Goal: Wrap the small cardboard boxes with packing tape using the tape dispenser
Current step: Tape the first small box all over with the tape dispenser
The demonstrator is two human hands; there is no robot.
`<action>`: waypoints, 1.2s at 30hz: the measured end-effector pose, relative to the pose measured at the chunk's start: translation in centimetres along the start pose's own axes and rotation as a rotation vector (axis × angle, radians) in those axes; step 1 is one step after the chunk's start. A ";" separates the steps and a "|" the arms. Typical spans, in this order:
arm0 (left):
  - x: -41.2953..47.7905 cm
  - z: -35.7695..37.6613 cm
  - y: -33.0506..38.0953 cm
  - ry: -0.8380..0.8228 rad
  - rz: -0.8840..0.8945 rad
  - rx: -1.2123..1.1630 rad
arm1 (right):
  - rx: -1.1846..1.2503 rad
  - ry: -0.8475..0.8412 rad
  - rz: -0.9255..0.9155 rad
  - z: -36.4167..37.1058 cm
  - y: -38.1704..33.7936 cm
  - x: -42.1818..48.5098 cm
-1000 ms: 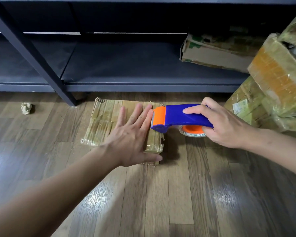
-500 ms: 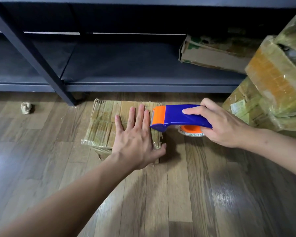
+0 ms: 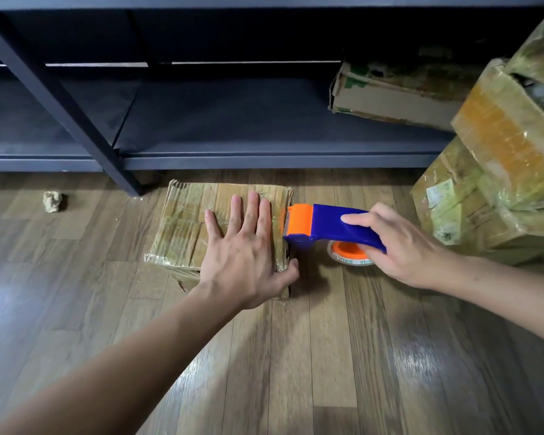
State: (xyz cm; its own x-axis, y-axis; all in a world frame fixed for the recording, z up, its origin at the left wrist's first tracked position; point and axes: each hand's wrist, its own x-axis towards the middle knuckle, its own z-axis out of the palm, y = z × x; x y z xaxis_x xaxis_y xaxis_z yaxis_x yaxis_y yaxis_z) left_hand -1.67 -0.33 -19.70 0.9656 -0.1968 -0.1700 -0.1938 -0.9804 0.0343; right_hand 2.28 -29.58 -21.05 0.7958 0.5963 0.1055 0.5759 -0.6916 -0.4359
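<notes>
A small cardboard box, glossy with clear tape, lies on the wooden floor in front of a dark shelf. My left hand presses flat on its top with straight fingers, the thumb hooked over the near right corner. My right hand grips the blue handle of the tape dispenser. Its orange head and toothed blade sit against the box's right edge. The tape roll with an orange core hangs under the handle, partly hidden by my fingers.
Several tape-wrapped boxes are stacked at the right. A worn flat carton lies on the low dark shelf. A slanted shelf post meets the floor left of the box. A crumpled paper ball lies at far left.
My left hand slid left and turned straighter across the box top, with the thumb now at the corner. The dispenser stayed at the box's right edge, shifting only slightly.
</notes>
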 end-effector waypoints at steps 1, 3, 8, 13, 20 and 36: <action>0.0 -0.1 0.0 0.007 0.004 -0.003 | 0.010 0.005 0.010 0.5 -0.1 0.1; -0.1 -0.2 0.0 0.021 0.009 -0.009 | 0.027 0.020 0.024 1.2 -0.3 0.5; -0.3 -1.3 -0.5 0.005 0.002 -0.112 | 0.028 0.027 0.045 1.9 -0.6 1.5; 1.6 -6.1 -0.5 -0.124 0.004 -0.058 | 0.023 -0.029 0.062 2.6 -1.2 1.0; 8.6 -8.4 -0.7 -0.369 -0.022 -0.252 | 0.011 -0.047 0.065 3.3 -2.0 1.2; 8.4 -10.5 -4.2 0.064 0.119 -0.558 | 0.078 0.245 0.034 -3.8 -5.1 4.0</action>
State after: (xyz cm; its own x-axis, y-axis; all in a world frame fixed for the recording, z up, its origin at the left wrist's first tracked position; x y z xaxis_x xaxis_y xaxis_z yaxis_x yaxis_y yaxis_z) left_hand 9.08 2.16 -10.88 0.9548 -0.2880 -0.0738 -0.1974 -0.7997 0.5670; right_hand 3.23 -25.18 -14.97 0.8417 0.4499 0.2986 0.5392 -0.6704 -0.5098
